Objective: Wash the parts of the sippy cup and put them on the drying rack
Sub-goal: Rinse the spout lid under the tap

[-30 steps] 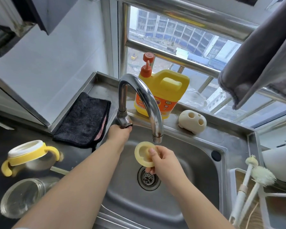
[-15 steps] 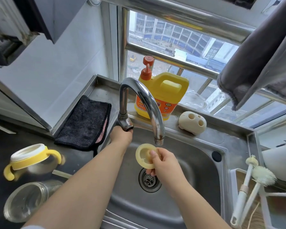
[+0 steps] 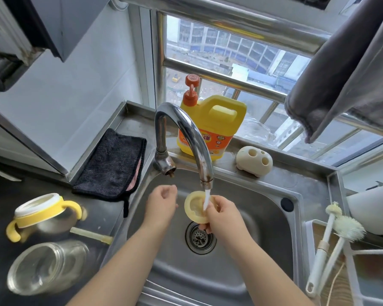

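Rinsing step: the right hand (image 3: 224, 217) is pinching the pale yellow silicone disc (image 3: 195, 207) under running water from the tap (image 3: 186, 138), over the sink (image 3: 263, 217). The left hand (image 3: 161, 202) is hovering beside it, loosely curled, holding nothing. Next, probably rubbing both faces clean.

Two brushes (image 3: 332, 237), one detergent jug (image 3: 212, 127), one dark cloth (image 3: 113, 162).

Right hand (image 3: 224, 217) pinches a pale yellow silicone disc (image 3: 195, 207) under water running from the faucet (image 3: 186, 133), above the sink (image 3: 263, 217) drain (image 3: 200, 238). Left hand (image 3: 161, 203), loosely curled and holding nothing, hangs beside the disc. On the surface (image 3: 102, 208) at left: handled yellow lid (image 3: 42, 212), straw (image 3: 91, 234), clear cup (image 3: 47, 267), dark cloth (image 3: 115, 164).
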